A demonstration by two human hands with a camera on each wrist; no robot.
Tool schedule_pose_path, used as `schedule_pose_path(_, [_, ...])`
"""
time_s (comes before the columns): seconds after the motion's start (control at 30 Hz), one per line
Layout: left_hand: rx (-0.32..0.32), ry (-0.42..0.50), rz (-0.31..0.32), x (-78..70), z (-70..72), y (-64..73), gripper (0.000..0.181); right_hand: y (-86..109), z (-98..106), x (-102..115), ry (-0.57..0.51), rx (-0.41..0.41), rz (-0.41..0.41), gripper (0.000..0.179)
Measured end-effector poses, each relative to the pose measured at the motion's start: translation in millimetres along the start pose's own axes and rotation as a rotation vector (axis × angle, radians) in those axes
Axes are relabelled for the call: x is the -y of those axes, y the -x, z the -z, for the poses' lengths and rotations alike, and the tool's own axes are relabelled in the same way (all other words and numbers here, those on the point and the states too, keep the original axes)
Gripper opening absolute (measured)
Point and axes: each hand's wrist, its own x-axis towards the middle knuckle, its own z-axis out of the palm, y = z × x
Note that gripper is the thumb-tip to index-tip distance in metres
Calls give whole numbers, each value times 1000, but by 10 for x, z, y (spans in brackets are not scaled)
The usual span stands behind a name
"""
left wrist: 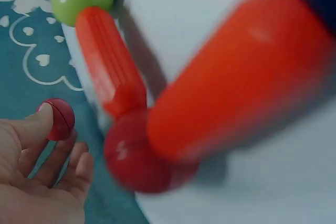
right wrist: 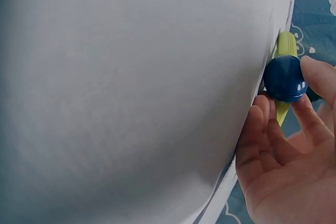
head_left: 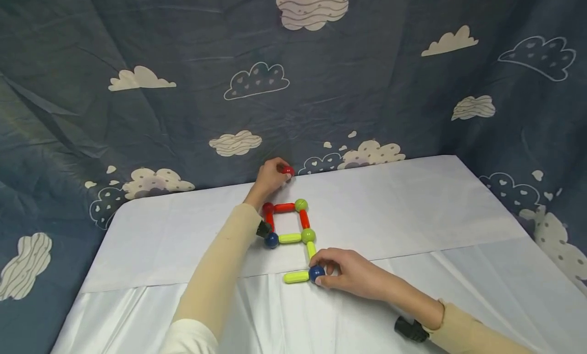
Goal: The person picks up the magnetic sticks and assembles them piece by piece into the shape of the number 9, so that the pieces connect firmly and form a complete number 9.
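At the table's back edge my left hand (head_left: 270,177) pinches a red ball (left wrist: 62,119) between thumb and fingers. My right hand (head_left: 353,272) grips a dark blue ball (head_left: 316,274) near the front of the structure, thumb on one side and fingers on the other. From that ball a yellow-green rod (head_left: 296,277) points left, and another yellow-green rod (head_left: 311,249) leads back to a green ball (head_left: 309,236). Behind lies a square of rods and balls: red rods (head_left: 284,208), a yellow-green rod (head_left: 290,238), a second green ball (head_left: 300,205), a red ball (left wrist: 142,153) and a blue ball (head_left: 272,240).
A white cloth (head_left: 390,211) covers the table. Dark blue fabric with cloud prints (head_left: 321,99) hangs right behind the table's back edge. My left forearm (head_left: 220,262) reaches past the left side of the square, its black wrist camera (head_left: 263,229) close to the blue ball.
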Motion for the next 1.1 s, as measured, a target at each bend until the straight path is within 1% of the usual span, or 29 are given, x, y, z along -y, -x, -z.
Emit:
schedule_pose_path(0.13, [32,-34,-60,-22,147,138,30,-10,-2,1,-6,10,-3,26])
schedule_pose_path(0.23, [61,-23,-115,-61,230,292,31,1,0,-5,-6,13,-4,26])
schedule_pose_path(0.3, [73,3,-155,-91,292,416,31,-2,6,-7,-2,5,-1,26])
schedule_pose_path(0.43, [88,26,-216,-127,420,729,32,-24,12,-1,5,-7,2,27])
schedule_pose_path(0.57, [116,17,-243,-69,506,1105,38,-39,0,6,1,-1,-5,29])
schedule_pose_path(0.73, [162,39,-245,70,556,1575,39,-36,-17,5,-14,2,-4,29])
schedule_pose_path(0.87, [226,59,-219,240,522,1901,36,-36,-24,3,-17,1,-6,29])
schedule_pose_path(0.93, [273,54,-197,337,472,2029,35,-39,-24,3,-14,0,-8,28])
schedule_pose_path(1.0, [321,47,-168,425,406,2124,34,-44,-22,4,-10,-3,-14,29])
schedule_pose_path(1.1, [362,43,-133,519,300,2208,32,-54,-20,7,-8,-8,-20,29])
